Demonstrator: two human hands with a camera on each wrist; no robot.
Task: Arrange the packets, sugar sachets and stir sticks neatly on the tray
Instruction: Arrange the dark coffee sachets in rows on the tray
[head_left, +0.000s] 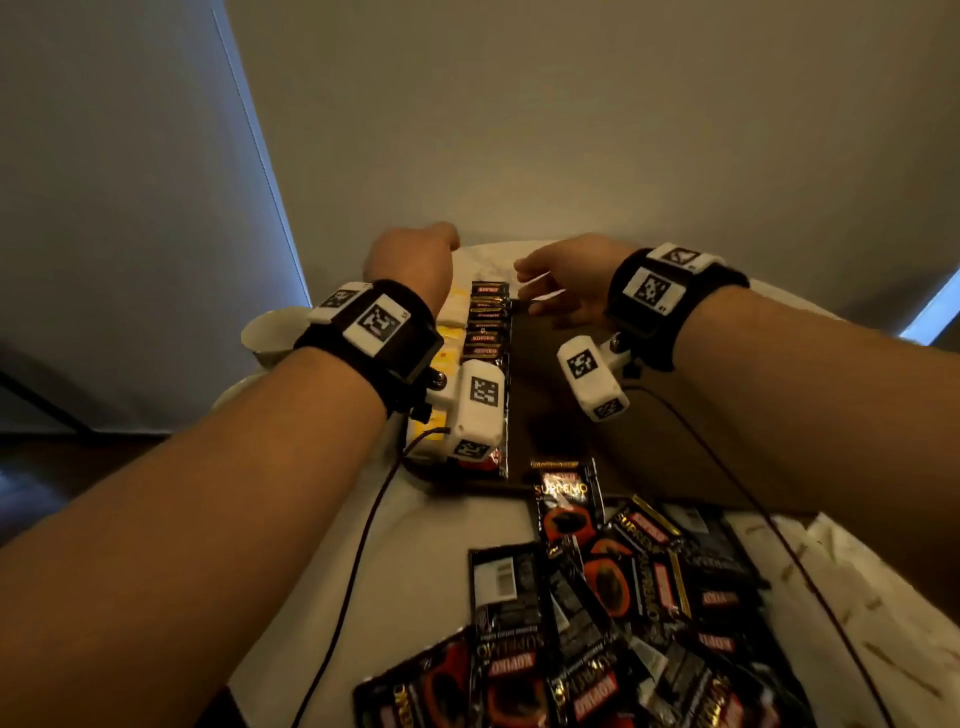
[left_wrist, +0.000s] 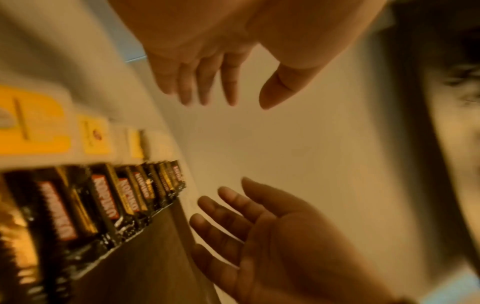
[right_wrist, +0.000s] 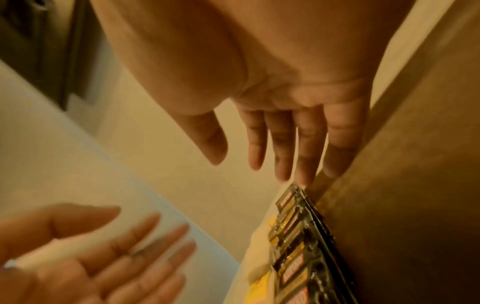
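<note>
A pale worktop (head_left: 447, 540) is seen in the head view, carrying a dark tray (head_left: 566, 415). On the tray a row of dark coffee packets (head_left: 488, 332) is laid overlapping, about eight labels being countable, with a column of yellow-and-white sugar sachets (head_left: 451, 306) just beside it on the left; roughly five are made out. A loose heap of more coffee packets (head_left: 613, 613) lies on the worktop nearer the person, too jumbled for counting. A white cup (head_left: 270, 332) stands left of the tray.

Two hands are held at the tray's far end. The left hand (left_wrist: 207, 67) is shown by the left wrist view with fingers straight, holding nothing. The right hand (right_wrist: 293, 127) is likewise spread, its fingertips (right_wrist: 306, 174) just at the far end of the packet row; only the right wrist view shows this.
</note>
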